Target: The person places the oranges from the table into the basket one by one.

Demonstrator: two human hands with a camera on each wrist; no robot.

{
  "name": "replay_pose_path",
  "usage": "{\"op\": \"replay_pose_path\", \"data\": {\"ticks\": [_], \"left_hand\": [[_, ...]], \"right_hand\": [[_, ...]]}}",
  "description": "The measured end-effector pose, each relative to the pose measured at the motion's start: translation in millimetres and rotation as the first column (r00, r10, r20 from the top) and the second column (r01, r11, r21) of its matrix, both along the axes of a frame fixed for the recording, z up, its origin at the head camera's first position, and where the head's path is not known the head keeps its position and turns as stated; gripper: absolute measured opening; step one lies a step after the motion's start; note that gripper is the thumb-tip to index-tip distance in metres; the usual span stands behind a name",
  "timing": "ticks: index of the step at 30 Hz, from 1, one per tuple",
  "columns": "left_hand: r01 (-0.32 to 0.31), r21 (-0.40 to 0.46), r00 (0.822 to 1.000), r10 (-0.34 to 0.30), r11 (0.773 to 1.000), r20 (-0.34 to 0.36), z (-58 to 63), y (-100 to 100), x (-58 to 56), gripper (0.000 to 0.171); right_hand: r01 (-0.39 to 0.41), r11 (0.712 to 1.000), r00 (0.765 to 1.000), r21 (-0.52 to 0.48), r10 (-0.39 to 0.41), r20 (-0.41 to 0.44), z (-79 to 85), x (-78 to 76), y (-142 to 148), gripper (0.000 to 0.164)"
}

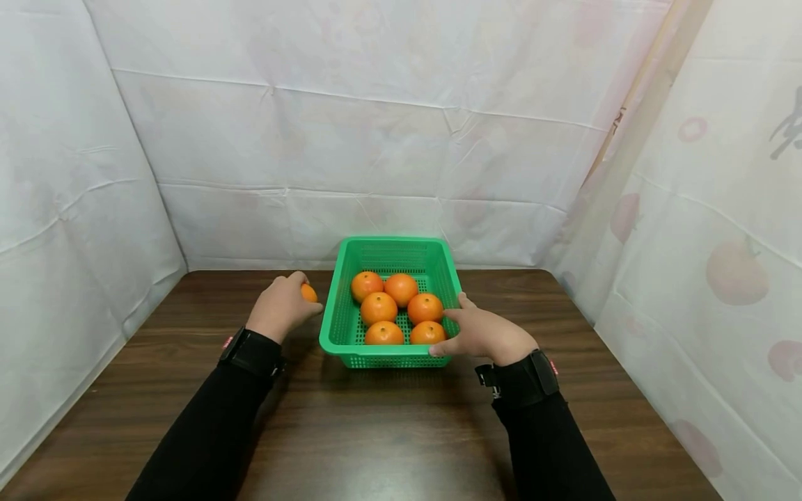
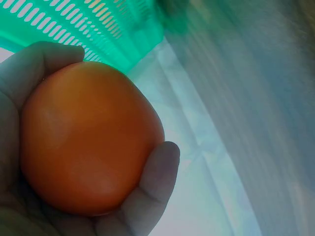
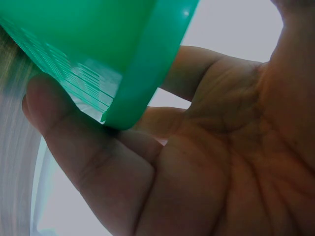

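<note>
My left hand (image 1: 280,306) is left of the green plastic basket (image 1: 385,351) and holds an orange (image 1: 308,292). In the left wrist view, fingers and thumb curl round the smooth orange (image 2: 91,140), with the slotted basket wall (image 2: 59,19) behind it. Several other oranges (image 1: 379,308) lie inside the basket. My right hand (image 1: 485,334) grips the basket at its near right corner. The right wrist view shows the basket's rim (image 3: 152,64) between the fingers and thumb of that hand.
The basket stands near the back of a dark wood-grain table (image 1: 388,431). White cloth (image 1: 351,139) hangs behind the table and along its left side. On the right hangs a white curtain with faded fruit prints (image 1: 702,292). Both wrists wear black bands.
</note>
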State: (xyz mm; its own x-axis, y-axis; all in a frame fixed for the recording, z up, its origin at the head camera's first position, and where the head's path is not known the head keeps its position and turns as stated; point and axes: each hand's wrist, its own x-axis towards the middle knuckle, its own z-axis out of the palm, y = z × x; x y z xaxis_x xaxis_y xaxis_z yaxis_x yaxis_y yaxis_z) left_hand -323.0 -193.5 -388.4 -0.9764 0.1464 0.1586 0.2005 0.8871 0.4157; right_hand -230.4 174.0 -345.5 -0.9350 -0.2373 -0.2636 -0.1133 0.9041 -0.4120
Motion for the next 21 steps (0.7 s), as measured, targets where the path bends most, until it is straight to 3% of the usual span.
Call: {"op": "replay_pose_path", "data": {"ticks": [13, 21], "left_hand": [[-0.002, 0.010, 0.993, 0.004, 1.000, -0.121, 15.3, 12.8, 9.9, 0.055], [-0.010, -0.031, 0.971, 0.002, 0.999, -0.238, 19.5, 19.8, 17.2, 0.054]], "right_hand": [[0.005, 1.000, 1.000, 0.002, -0.005, 0.004, 0.2, 0.9, 0.1, 0.094], [0.008, 1.000, 1.000, 0.013, -0.008, 0.009, 0.0, 0.3, -1.2, 0.093]]}}
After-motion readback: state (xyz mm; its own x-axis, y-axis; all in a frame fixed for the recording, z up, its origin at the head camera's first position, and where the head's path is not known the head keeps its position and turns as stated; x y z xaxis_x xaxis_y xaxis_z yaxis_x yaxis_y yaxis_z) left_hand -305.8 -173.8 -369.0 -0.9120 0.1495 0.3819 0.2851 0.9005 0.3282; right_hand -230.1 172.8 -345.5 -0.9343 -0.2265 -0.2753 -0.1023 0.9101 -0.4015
